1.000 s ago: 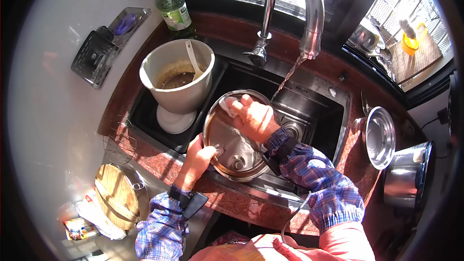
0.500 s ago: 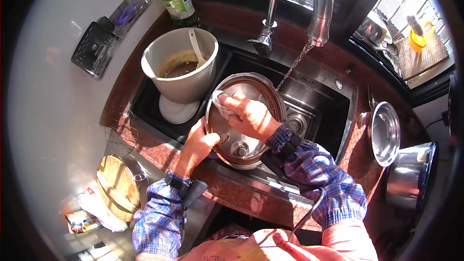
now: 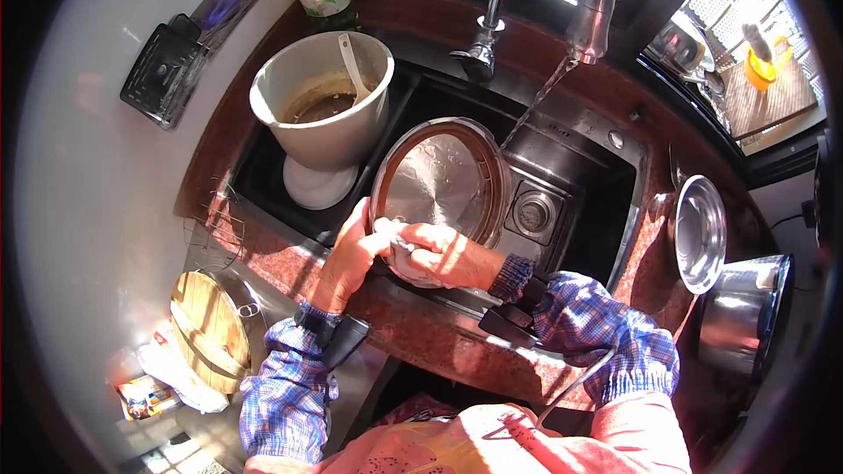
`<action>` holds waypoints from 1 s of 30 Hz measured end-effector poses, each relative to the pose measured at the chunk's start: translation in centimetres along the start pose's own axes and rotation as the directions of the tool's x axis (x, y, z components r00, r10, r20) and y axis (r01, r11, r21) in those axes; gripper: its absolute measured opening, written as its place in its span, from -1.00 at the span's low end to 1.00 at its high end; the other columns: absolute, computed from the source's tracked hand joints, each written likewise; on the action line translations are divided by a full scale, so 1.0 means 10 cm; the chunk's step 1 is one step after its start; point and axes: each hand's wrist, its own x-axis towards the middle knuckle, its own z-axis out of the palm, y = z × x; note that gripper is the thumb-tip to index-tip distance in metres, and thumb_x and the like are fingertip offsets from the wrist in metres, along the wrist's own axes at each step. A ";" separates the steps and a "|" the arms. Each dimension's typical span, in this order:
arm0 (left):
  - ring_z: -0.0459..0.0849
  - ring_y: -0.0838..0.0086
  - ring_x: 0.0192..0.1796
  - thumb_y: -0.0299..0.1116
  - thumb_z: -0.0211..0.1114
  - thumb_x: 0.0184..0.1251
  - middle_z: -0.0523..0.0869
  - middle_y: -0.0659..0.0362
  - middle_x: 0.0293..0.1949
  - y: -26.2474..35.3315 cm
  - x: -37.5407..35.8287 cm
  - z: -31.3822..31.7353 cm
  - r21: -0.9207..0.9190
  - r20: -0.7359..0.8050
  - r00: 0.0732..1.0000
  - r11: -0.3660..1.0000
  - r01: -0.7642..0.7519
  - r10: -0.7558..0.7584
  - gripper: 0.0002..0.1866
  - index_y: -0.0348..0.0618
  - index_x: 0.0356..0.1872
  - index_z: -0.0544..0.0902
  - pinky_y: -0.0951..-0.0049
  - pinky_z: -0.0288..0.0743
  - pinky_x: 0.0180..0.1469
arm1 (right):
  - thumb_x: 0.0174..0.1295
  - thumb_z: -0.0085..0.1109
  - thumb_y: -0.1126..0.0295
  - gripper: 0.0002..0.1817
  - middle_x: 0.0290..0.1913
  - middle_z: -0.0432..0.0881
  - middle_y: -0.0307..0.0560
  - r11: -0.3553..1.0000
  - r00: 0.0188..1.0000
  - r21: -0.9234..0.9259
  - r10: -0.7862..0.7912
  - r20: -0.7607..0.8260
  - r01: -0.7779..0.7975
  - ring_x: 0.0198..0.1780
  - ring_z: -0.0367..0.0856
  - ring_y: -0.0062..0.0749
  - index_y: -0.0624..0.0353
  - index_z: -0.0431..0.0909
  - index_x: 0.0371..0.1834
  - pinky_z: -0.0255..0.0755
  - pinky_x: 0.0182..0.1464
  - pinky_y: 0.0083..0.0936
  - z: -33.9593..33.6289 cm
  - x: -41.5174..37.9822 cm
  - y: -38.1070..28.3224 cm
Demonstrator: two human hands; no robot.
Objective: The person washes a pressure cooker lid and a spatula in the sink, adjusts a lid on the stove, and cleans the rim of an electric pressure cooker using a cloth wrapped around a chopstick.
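Down toward me my right hand (image 3: pixel 439 254) has come, from the far rim of the steel lid a second ago to its near edge at six o'clock, and the head view has tipped so the tap sits higher in frame. That hand is closed on a pale cloth (image 3: pixel 392 241), pressing it to the lid (image 3: pixel 439 180). My left hand (image 3: pixel 351 250) grips the lid's near-left edge at about seven o'clock, fingers wrapped over the rim, the two hands touching. By my reckoning, the wiping has worked across the face to the near rim, the upper part lying bare and shiny.

Nearest me runs the red stone counter edge (image 3: pixel 421 342), close under both wrists, so there is little room to draw back. Left, at nine o'clock, a wooden board (image 3: pixel 206 342) lies well apart. The lid leans over the sink (image 3: pixel 606 211), with the drain (image 3: pixel 533 212) open just to its right at three o'clock. At eleven o'clock the grey pot (image 3: pixel 338 136) with its spoon (image 3: pixel 353 70) stands just beside the lid. Water falls from the tap (image 3: pixel 590 9) at one o'clock, just past the far rim. A steel bowl (image 3: pixel 698 233) rests on the counter, far right.
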 end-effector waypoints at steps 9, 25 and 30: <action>0.59 0.50 -0.04 -0.31 0.31 0.34 0.62 0.12 -0.04 -0.08 0.26 0.23 -0.109 -0.135 0.983 0.988 0.110 -0.124 -0.62 -0.27 0.07 0.48 0.43 0.49 0.05 | 0.28 0.08 0.43 -0.68 0.10 0.57 0.14 0.574 0.838 -0.718 -0.545 0.023 0.392 0.03 0.61 -0.09 0.27 0.51 0.09 0.51 0.03 -0.33 0.02 -0.13 0.28; 0.58 0.55 -0.19 -0.55 0.16 0.07 0.61 0.21 -0.15 -0.01 0.19 0.20 -0.044 -0.107 0.989 0.994 -0.102 0.097 -0.50 -0.28 0.14 0.47 0.54 0.52 -0.05 | 0.16 0.14 0.34 -0.73 -0.22 0.59 0.01 0.216 0.969 -0.945 0.031 -0.244 -0.245 -0.35 0.72 -0.07 -0.16 0.62 -0.06 0.57 -0.37 -0.15 -0.77 -0.95 0.19; 0.57 0.59 -0.19 -0.60 0.21 0.07 0.62 0.22 -0.17 0.26 0.13 0.34 0.153 -0.142 0.970 0.972 -0.177 0.199 -0.54 -0.25 0.08 0.50 0.54 0.55 -0.14 | 0.22 0.13 0.32 -0.61 -0.13 0.60 0.09 0.151 0.932 -0.921 0.006 -0.362 -0.359 -0.28 0.71 0.00 -0.18 0.55 0.15 0.58 -0.28 -0.11 -1.08 -0.79 0.18</action>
